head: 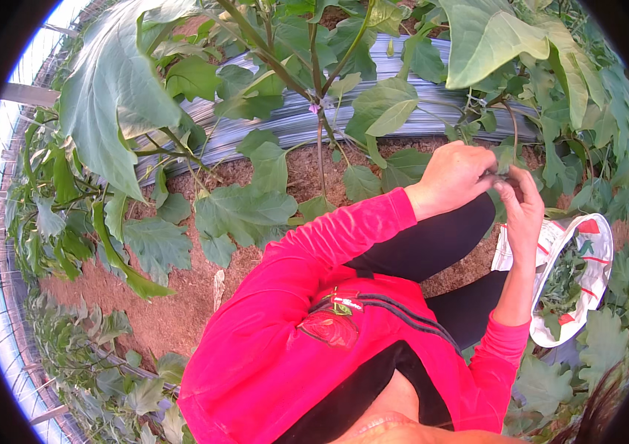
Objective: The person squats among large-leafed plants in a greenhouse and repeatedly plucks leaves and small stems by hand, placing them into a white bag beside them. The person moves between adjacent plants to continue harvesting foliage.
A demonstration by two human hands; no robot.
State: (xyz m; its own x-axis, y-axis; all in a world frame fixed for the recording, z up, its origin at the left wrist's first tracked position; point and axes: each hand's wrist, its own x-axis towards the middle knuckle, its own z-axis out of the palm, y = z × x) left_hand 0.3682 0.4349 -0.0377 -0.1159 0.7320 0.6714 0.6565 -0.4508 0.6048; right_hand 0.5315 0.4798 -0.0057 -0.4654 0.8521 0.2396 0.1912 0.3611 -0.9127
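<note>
My left hand (453,175) reaches across to the right, its fingertips pinched around a small green leafy shoot (503,158). Opposite it, my right hand (521,208) has its thumb and fingers on the same greenery, so the fingertips of both hands nearly meet. Exactly where each fingertip grips is partly hidden. A brownish stem (514,130) rises just behind the fingers. Below my right hand, a white sack with red marks (600,277) stands with its mouth wide, holding a heap of picked green leaves and shoots (561,283).
In front stands an eggplant plant (317,61) with a small purple flower (314,109). Silvery plastic mulch (209,125) covers the bed behind bare soil (153,311). A large leaf (114,105) hangs close at upper left. Greenhouse framing (31,94) lines the left side.
</note>
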